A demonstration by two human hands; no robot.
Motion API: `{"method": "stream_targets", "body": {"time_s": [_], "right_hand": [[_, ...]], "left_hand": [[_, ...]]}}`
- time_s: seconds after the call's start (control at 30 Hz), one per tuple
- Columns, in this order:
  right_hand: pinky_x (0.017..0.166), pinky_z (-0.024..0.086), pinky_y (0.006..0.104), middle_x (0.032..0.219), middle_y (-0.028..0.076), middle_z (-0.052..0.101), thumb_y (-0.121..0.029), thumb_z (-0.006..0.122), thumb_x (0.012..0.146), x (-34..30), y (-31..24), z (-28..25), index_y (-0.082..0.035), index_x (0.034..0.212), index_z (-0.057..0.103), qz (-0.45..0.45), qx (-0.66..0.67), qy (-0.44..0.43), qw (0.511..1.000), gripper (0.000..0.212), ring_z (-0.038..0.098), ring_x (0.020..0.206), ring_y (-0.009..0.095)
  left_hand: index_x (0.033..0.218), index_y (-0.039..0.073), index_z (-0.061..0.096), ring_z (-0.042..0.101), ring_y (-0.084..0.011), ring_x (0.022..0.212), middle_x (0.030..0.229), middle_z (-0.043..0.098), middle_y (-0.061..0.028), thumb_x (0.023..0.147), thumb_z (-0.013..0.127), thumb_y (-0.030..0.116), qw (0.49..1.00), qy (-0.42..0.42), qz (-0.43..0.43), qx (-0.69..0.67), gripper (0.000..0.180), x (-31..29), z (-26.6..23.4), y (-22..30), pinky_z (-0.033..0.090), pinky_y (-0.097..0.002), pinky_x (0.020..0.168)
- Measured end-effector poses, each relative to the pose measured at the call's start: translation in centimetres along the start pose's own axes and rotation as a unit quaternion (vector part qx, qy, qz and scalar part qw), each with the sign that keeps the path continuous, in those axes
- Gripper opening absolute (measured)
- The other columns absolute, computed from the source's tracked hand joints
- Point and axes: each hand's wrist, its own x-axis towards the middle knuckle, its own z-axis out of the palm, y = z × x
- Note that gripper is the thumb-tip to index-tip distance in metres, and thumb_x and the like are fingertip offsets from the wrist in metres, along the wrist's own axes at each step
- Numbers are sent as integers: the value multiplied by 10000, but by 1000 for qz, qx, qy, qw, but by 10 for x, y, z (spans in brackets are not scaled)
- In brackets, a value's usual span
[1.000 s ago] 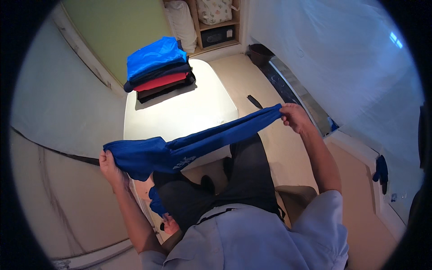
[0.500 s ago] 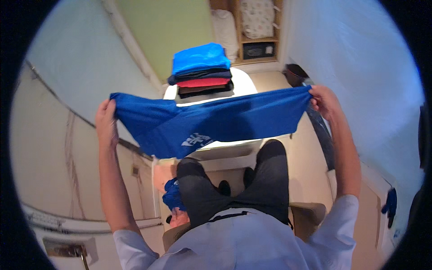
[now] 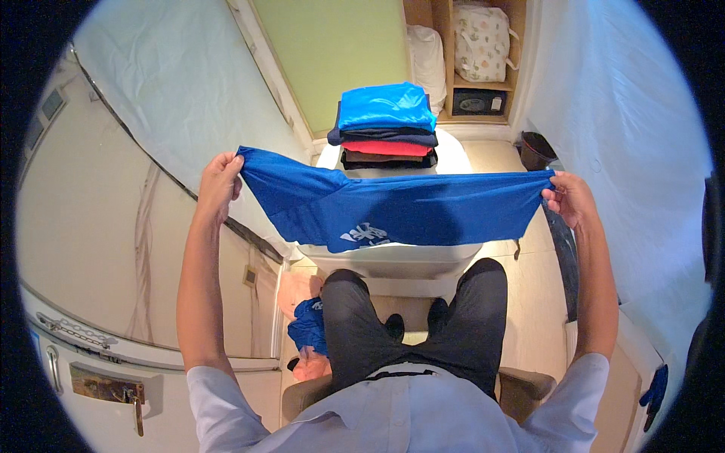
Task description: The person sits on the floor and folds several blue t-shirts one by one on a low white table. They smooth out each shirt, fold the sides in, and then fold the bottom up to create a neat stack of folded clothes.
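Observation:
A dark blue T-shirt with a white print is stretched sideways in the air, folded into a long band. My left hand pinches its upper left corner. At the opposite end, my right hand grips the upper right corner between thumb and fingers. The shirt's middle hangs in front of a white table, hiding part of its top. Behind the shirt, on that table, stands a stack of folded clothes with a bright blue piece on top and red, brown and dark ones beneath.
Low at my left, beside my leg, lies a heap of blue and pink cloth. A dark bin stands at the far right. Shelves hold a patterned bag and a black box. A white door with a handle is at the lower left.
The view has shifted, so the scene sits farther right. My right hand is lower and the hands look slightly closer together; both still hold the T-shirt.

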Motion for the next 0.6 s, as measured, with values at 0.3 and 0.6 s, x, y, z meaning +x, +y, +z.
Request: {"method": "stream_targets", "body": {"time_s": [0.3, 0.6], "right_hand": [[612, 631, 274, 941, 96, 709, -91, 562, 969, 92, 8, 23, -31, 1098, 628, -21, 57, -35, 998, 158, 709, 733, 164], [737, 635, 300, 1003, 111, 708, -36, 513, 1002, 126, 35, 50, 18, 1156, 621, -87, 46, 16, 995, 195, 719, 834, 181]], "left_hand": [[1040, 68, 586, 690, -175, 796, 902, 687, -87, 1046, 589, 216, 993, 11, 13, -114, 148, 79, 28, -5, 606, -356, 803], [1038, 34, 590, 655, -150, 871, 935, 636, -44, 1045, 586, 194, 983, 51, 118, -131, 160, 89, 37, -29, 578, -340, 885]]}}
